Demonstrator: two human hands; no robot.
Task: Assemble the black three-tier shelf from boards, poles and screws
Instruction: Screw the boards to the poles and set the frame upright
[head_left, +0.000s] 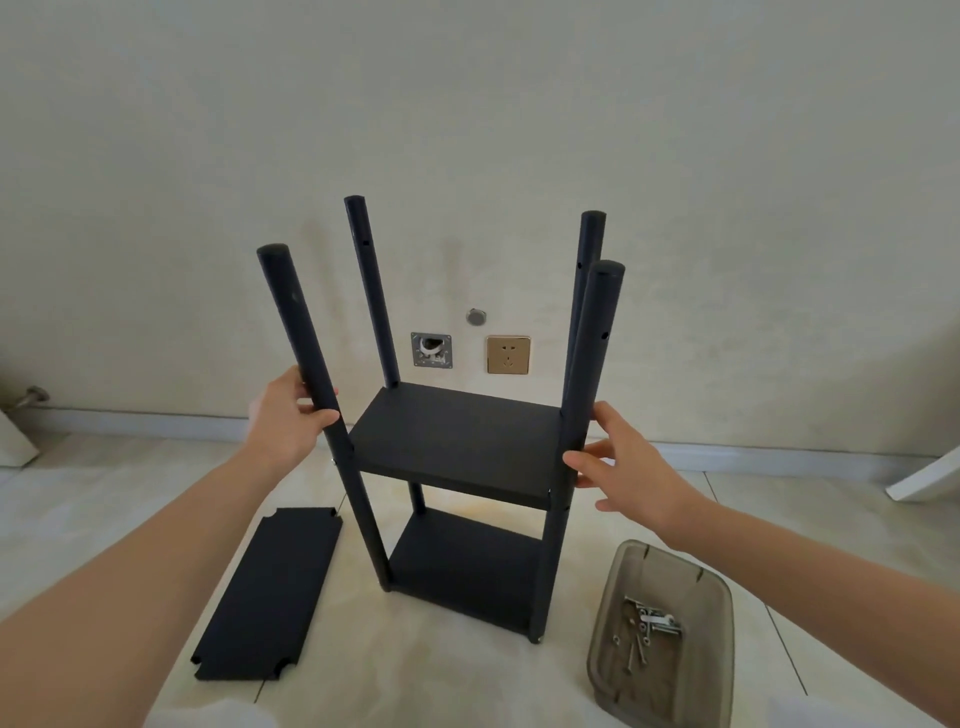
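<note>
A black shelf frame stands upright on the tiled floor, with a middle board (457, 441) and a bottom board (467, 566) fixed between several black poles. My left hand (288, 421) grips the near left pole (298, 332) just above the middle board. My right hand (623, 462) is beside the near right pole (592, 364), fingers relaxed, with the thumb by the pole at the board's corner. A loose black board (270, 592) with notched corners lies flat on the floor to the left. Screws (647, 631) lie in a tray.
A translucent grey plastic tray (670, 566) sits on the floor at the right. The wall (467, 130) is close behind the shelf, with a gold socket (508, 355) and an open outlet box (431, 351). White objects lie at the far left and far right edges.
</note>
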